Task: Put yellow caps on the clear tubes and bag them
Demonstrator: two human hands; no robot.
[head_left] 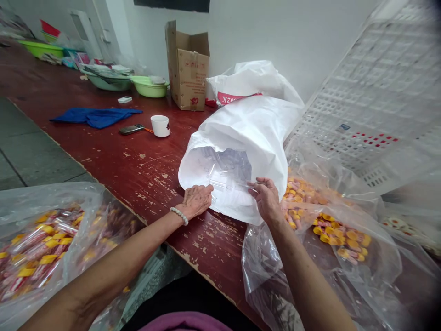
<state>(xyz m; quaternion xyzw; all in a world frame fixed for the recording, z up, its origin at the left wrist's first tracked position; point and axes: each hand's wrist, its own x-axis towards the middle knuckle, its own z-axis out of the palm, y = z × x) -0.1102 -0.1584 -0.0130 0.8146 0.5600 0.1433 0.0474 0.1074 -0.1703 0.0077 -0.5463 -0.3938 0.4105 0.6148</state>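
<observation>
as the white sack (pixel 251 124) lies on its side on the worn red desk (pixel 151 161), its mouth gapes toward the person, showing clear tubes (pixel 223 171) inside. the left hand (pixel 197 200), fingers curled, sits at the opening's lower left; whether it pinches a tube i cannot tell. the right hand (pixel 268 196) is at the opening's right side, thumb and fingers bent near a tube end, its grip equally unclear. yellow-rimmed pieces (pixel 325 230) lie right of the sack, a white cup (pixel 159 126) left.
</observation>
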